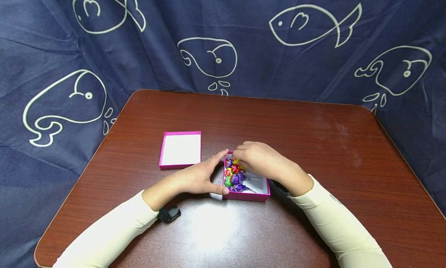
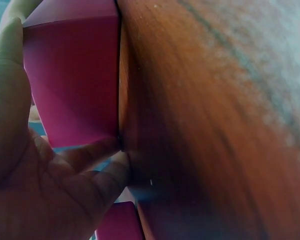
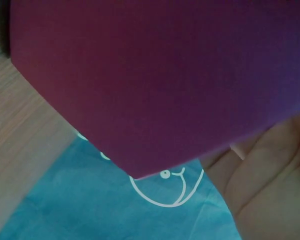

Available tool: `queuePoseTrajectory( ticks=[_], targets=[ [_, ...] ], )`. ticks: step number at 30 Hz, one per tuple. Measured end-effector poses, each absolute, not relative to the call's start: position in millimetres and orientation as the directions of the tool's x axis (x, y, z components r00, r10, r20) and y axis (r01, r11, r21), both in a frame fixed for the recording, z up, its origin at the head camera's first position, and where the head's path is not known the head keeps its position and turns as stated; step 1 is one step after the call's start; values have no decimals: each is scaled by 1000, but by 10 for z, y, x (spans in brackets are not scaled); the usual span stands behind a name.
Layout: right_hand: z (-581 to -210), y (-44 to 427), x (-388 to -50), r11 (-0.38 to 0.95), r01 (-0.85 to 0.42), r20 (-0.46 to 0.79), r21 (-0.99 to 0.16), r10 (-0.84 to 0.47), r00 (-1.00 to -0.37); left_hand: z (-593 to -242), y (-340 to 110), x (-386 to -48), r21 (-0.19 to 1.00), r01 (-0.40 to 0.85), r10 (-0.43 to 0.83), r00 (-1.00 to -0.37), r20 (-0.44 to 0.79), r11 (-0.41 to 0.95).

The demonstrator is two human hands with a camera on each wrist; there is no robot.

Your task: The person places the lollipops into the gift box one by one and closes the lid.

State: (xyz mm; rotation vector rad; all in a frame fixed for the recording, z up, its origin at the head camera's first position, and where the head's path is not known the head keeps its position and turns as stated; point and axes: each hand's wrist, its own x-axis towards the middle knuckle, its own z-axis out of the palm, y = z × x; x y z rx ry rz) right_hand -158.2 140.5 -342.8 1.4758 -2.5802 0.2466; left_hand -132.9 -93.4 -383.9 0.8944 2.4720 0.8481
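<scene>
A pink box [image 1: 248,197] with a white interior stands on the table, holding several lollipops [image 1: 238,178] in purple, red, yellow and green wrappers, with white sticks pointing right. My left hand [image 1: 198,177] spans the box's left side, thumb at the near corner and fingers at the far one. In the left wrist view its thumb and fingers hold the pink wall [image 2: 75,80]. My right hand [image 1: 266,161] reaches over the far right of the box, fingers bent down at the lollipops. Its fingertips are partly hidden, so I cannot tell whether they pinch one.
Left of the box lies a pink lid [image 1: 174,167] with its white inside facing up. A dark camera [image 1: 168,213] sits on the left wrist. Behind the brown table [image 1: 278,121] hangs a blue cloth [image 1: 251,74] with white fish and whale drawings.
</scene>
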Motion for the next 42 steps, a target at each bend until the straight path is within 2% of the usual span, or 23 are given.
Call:
queuePoseTrajectory(
  ticks=[29,32,37,39,42],
  targets=[
    [-3312,1490,-1582,511,-852,184,-113,-832,-523,-3796,-944,-1332,651,444,679,-718,-153,616],
    [-3262,1527,-1576,503,-846,211,-175,-821,-531,-3782,-946,-1335,650,448,686,-710,-159,614],
    [-3183,1550,-1572,438,-818,275,-374,-790,-548,-3733,-987,-1328,674,444,698,-700,-150,590],
    [-3132,1535,-1576,414,-799,287,-436,-778,-559,-3687,-1029,-1327,697,449,703,-703,-112,559],
    [-3038,1496,-1600,391,-766,301,-510,-753,-585,-3588,-1117,-1343,736,472,688,-726,12,485]
  ],
)
